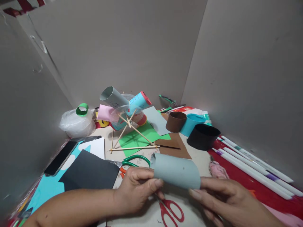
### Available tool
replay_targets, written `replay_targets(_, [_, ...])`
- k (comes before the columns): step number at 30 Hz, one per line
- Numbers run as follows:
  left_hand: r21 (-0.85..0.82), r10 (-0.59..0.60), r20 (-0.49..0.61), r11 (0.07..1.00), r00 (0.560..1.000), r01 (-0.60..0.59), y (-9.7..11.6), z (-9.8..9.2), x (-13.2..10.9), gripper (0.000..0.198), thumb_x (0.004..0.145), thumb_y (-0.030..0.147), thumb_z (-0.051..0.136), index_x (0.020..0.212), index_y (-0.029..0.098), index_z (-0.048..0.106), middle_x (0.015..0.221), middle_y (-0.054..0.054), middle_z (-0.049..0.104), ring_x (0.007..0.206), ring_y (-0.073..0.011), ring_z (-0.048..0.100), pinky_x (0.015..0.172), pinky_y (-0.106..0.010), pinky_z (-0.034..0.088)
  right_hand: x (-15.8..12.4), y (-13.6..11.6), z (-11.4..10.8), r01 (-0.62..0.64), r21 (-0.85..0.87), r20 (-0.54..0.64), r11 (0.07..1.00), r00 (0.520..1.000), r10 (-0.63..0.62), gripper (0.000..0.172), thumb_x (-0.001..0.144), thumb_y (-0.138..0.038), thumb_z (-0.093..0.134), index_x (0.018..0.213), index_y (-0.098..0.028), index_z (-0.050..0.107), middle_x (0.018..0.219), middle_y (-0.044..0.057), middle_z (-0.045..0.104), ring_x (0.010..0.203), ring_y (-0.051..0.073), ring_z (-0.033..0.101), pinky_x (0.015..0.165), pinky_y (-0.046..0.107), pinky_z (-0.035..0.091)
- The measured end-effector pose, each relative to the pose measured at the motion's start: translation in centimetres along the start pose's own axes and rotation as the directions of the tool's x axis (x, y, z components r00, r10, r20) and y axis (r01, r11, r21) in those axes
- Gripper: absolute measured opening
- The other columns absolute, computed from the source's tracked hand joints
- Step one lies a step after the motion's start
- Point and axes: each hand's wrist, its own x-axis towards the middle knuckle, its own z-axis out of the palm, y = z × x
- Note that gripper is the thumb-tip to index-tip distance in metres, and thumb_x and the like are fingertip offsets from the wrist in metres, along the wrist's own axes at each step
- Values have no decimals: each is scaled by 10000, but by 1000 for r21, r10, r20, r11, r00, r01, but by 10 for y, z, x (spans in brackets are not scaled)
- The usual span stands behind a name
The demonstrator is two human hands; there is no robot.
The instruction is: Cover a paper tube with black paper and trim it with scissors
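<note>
A grey-blue paper tube (177,170) lies sideways between my two hands, above the table. My left hand (139,183) pinches its left end, with thumb in front and fingers partly hidden behind. On the right end, my right hand (220,195) grips the rim between thumb and fingers. Red-handled scissors (171,212) lie just below the tube, their blades partly hidden by my left hand. Behind the tube stands a wheel model on a frame of wooden sticks (132,147), with clear plastic discs (126,113) and coloured paper tubes around it.
Brown (175,122), blue (191,124) and black paper rings (203,137) stand at the right, near several white markers (255,170). Green-handled scissors (136,157) lie behind my left hand. At the left are black paper (88,171), a phone (61,157) and a plastic bag (78,123).
</note>
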Motion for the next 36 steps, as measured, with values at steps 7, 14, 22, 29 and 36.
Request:
replay_targets(7, [-83, -106, -33, 991, 994, 103, -2, 0, -1, 345, 862, 456, 737, 890, 114, 770, 629, -51, 689, 550, -127, 648, 564, -218, 510, 7, 8, -6, -3, -4, 19, 1000, 1000, 3, 525, 652, -640, 826, 520, -195, 579, 392, -46, 465, 354, 67, 395, 376, 192, 322])
replay_targets(14, [-26, -154, -103, 988, 983, 152, 8, 1, 1, 472, 853, 551, 715, 681, 111, 729, 555, -67, 672, 497, -95, 559, 517, -200, 426, 11, 6, -5, 34, -11, 55, 999, 998, -34, 480, 673, -654, 789, 655, -191, 662, 404, -55, 469, 338, 71, 378, 368, 201, 311])
replay_targets(22, [-102, -246, -85, 966, 966, 237, 9, -1, 6, 441, 807, 562, 759, 761, 123, 757, 572, -47, 673, 515, -94, 565, 538, -199, 434, 4, 0, -1, 146, -140, -40, 979, 987, -153, 505, 738, -584, 756, 493, -196, 544, 428, -24, 482, 405, 95, 431, 408, 218, 351])
replay_targets(29, [-125, -198, -7, 973, 980, 196, 4, 3, 7, 413, 830, 537, 747, 772, 128, 773, 611, -38, 664, 546, -99, 604, 561, -197, 481, 9, 11, -10, 21, 92, -29, 996, 999, -19, 474, 686, -574, 830, 560, -191, 582, 382, -62, 453, 328, 54, 360, 357, 176, 285])
replay_targets(36, [-49, -192, -28, 981, 981, 190, 9, 1, 4, 493, 868, 565, 687, 664, 119, 735, 544, -64, 672, 501, -102, 573, 547, -206, 463, 7, 7, -4, 12, -76, 4, 997, 1000, -11, 513, 648, -652, 807, 522, -200, 601, 407, -32, 475, 384, 94, 424, 387, 216, 359])
